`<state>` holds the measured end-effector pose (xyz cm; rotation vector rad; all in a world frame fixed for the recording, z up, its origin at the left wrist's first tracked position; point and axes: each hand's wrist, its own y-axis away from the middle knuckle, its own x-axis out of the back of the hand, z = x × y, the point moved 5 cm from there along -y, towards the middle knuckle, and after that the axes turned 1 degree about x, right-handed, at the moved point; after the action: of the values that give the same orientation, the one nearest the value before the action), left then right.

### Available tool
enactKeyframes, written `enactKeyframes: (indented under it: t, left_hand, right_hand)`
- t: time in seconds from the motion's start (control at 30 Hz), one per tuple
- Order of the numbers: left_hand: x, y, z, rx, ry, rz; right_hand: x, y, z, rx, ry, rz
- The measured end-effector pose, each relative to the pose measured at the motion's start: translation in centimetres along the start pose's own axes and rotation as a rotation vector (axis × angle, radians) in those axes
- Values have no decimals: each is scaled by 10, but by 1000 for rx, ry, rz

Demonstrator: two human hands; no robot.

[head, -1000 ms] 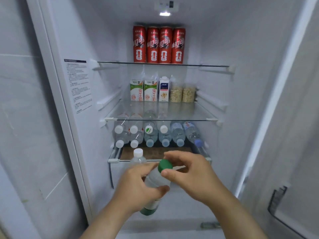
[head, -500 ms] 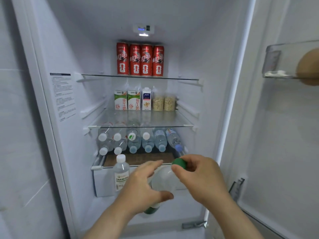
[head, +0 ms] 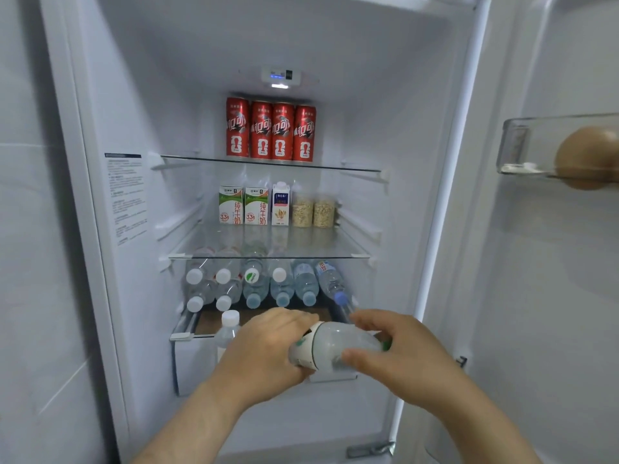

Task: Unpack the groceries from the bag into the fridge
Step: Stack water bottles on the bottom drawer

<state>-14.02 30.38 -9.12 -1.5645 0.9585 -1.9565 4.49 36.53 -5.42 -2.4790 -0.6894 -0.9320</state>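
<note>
Bottle [head: 335, 346] now sideways, cap [head: 386, 345] rightward

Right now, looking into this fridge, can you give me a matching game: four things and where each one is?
Things: 1 cans; 2 green cartons; 3 jars; 4 green-capped bottle.
Places: A middle shelf, right; B gripped by left hand and right hand; C top shelf; D middle shelf, left.
Pairs: 1-C; 2-D; 3-A; 4-B.

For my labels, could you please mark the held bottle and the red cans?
held bottle [head: 335, 343]: head view, on its clear body.
red cans [head: 261, 132]: head view, on the second can's label.
</note>
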Motion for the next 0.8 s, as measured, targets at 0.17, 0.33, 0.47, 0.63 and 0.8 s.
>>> enactKeyframes:
  t: [0.17, 0.33, 0.47, 0.63, 0.8]
  left_hand:
    - [-15, -12, -5, -163, 24, 11]
    - [-30, -17, -24, -218, -28, 41]
    - [-32, -25, -41, -104, -13, 70]
    - [-2, 7, -79, 107, -42, 267]
    - [5, 66, -132, 433, -86, 290]
  right_hand:
    - [-8, -1, -7, -5, 180, -50]
    - [-35, -7, -13, -56, 241, 34]
    - [-51, -15, -2, -192, -19, 256]
    - [-58, -39, 16, -233, -138, 358]
    - [-73, -71, 30, -192, -205, 381]
